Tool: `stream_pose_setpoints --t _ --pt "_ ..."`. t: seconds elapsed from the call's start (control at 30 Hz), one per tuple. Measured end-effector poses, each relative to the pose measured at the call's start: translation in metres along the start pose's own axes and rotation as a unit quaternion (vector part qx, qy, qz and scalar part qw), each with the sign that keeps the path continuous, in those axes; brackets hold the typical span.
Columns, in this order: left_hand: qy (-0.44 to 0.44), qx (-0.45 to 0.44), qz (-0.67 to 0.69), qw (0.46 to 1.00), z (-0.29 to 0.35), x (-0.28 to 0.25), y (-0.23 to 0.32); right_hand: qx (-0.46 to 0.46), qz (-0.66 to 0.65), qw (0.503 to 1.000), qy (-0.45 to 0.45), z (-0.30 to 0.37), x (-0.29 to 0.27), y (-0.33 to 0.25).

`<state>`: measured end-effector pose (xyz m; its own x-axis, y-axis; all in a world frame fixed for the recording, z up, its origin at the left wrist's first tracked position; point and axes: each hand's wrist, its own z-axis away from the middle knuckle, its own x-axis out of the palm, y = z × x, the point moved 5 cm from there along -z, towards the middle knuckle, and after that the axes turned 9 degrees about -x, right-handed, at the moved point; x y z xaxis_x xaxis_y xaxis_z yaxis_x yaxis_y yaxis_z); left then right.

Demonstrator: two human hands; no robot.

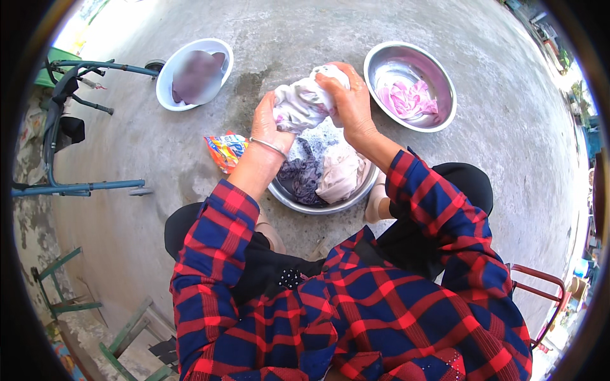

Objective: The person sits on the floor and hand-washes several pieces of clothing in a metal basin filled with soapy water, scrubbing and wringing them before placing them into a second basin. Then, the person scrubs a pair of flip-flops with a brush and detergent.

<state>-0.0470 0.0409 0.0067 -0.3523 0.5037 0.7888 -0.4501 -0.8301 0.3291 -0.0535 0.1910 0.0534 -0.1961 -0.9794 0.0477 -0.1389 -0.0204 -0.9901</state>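
A grey concrete floor (305, 28) carries three round basins. The near basin (318, 208) sits between the person's feet (377, 198), probably for easy reach. Beyond its far right rim stands the right basin (440, 79); beyond its far left rim, the left basin (166, 77), white and smaller. Both seem placed to hold pieces apart from the suds (323, 133).

A white cloth (302, 105), bunched and lightly patterned, is held up over the near basin's far rim, likely so that drips fall back in. Its long axis slants from near left to far right, the far end pointing toward the right basin.

In the near basin, a dark cloth (302, 178) lies by the left wall and a pale cloth (343, 174) by the right. The left basin holds a purple cloth (196, 76), the right a pink cloth (406, 100).

The left hand (272, 119) and right hand (352, 105) grip the white cloth's opposite ends, fingers curled around it. An orange packet (225, 151) lies just outside the near basin's left rim.
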Motion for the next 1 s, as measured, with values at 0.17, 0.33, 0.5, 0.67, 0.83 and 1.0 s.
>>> stream_pose_setpoints --t 0.17,0.33,0.5,0.67,0.83,1.0 --pt "-0.116 -0.159 -0.001 0.98 0.021 0.014 -0.015 -0.293 0.23 0.926 -0.052 0.016 0.011 -0.058" --pt "-0.18 -0.162 0.001 0.97 0.043 0.023 -0.018 -0.46 0.29 0.831 -0.12 0.045 0.026 -0.098" --pt "-0.247 -0.144 -0.099 0.953 0.042 0.032 -0.01 -0.568 0.261 0.761 -0.174 0.061 0.032 -0.114" --pt "-0.241 -0.316 -0.13 0.908 0.04 0.039 -0.012 -0.647 0.256 0.686 -0.214 0.078 0.031 -0.116" --pt "-0.208 -0.38 -0.289 0.853 0.038 0.042 -0.021 -0.707 0.235 0.621 -0.244 0.097 0.039 -0.117" --pt "-0.151 -0.222 -0.502 0.822 0.042 0.059 -0.031 -0.708 0.266 0.597 -0.269 0.101 0.037 -0.086"
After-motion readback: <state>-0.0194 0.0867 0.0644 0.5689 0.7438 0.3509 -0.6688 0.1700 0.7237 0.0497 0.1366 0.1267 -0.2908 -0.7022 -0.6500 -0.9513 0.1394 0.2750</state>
